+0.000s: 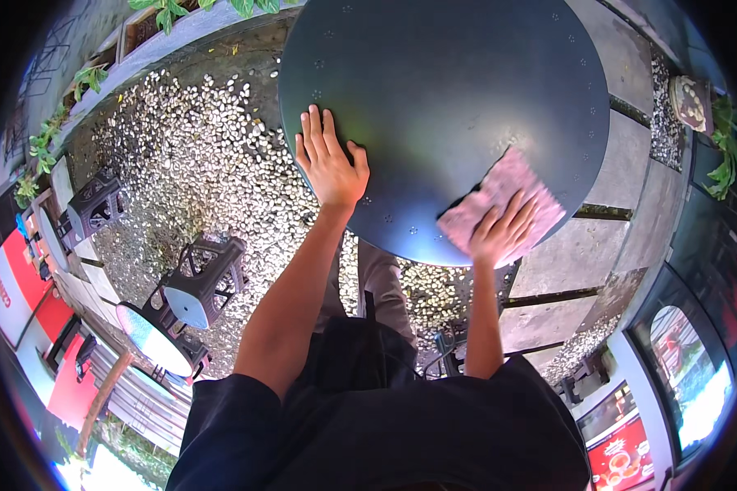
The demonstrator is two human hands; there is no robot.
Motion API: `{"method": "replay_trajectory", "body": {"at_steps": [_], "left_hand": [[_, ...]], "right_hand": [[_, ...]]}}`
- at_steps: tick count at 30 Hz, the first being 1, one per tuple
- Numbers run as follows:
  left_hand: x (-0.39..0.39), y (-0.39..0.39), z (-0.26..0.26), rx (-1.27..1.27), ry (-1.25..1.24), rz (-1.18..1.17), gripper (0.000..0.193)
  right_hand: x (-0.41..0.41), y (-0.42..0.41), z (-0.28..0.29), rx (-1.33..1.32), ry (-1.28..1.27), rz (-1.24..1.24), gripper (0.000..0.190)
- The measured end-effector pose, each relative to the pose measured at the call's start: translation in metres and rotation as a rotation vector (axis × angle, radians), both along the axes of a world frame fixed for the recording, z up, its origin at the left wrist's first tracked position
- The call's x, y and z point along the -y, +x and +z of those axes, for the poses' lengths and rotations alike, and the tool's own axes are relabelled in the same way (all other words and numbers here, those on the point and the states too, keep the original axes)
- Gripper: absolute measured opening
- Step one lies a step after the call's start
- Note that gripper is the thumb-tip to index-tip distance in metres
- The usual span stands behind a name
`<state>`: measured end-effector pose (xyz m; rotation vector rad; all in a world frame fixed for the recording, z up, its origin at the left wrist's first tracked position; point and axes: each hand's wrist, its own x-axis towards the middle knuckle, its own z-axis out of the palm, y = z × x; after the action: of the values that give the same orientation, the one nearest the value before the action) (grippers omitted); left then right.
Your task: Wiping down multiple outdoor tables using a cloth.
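Note:
Before me stands a round dark tabletop (417, 80) with small flower-like marks around its rim. My left hand (333, 166) rests palm down on its left edge, fingers apart and holding nothing. Under my right hand (505, 227) lies a pink cloth (513, 178), pressed flat against the tabletop near its lower right edge. The cloth's right corner reaches close to the rim. A faint patch of wet-looking marks shows just above the cloth's upper corner.
White pebbles (202, 141) cover the ground at left, and concrete paving slabs (559, 255) run along the right. Dark plastic stools (206, 279) stand at lower left beside another round table (153, 337). A potted plant (691, 104) is at far right, near a glass door (682, 356).

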<state>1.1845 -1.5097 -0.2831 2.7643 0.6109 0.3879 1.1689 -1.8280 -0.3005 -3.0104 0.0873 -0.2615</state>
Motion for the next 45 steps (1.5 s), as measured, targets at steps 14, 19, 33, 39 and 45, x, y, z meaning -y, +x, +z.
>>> {"method": "replay_trajectory", "body": {"at_steps": [14, 19, 33, 39, 45], "left_hand": [[-0.007, 0.000, 0.001, -0.080, -0.048, 0.022, 0.070], [-0.009, 0.002, 0.001, -0.064, -0.097, 0.049, 0.070], [-0.013, -0.004, 0.005, -0.108, -0.207, 0.068, 0.073], [-0.012, -0.005, 0.006, -0.078, -0.198, 0.083, 0.072], [-0.011, -0.005, 0.004, -0.080, -0.161, 0.067, 0.073]], "right_hand": [[-0.118, 0.053, 0.010, -0.042, 0.004, 0.092, 0.068], [-0.179, 0.126, 0.010, 0.000, 0.025, 0.232, 0.067], [-0.299, 0.253, -0.009, 0.120, 0.060, 0.511, 0.065], [-0.301, 0.255, -0.010, 0.145, 0.162, 0.522, 0.063], [-0.298, 0.254, -0.002, 0.150, 0.288, 0.495, 0.051]]}}
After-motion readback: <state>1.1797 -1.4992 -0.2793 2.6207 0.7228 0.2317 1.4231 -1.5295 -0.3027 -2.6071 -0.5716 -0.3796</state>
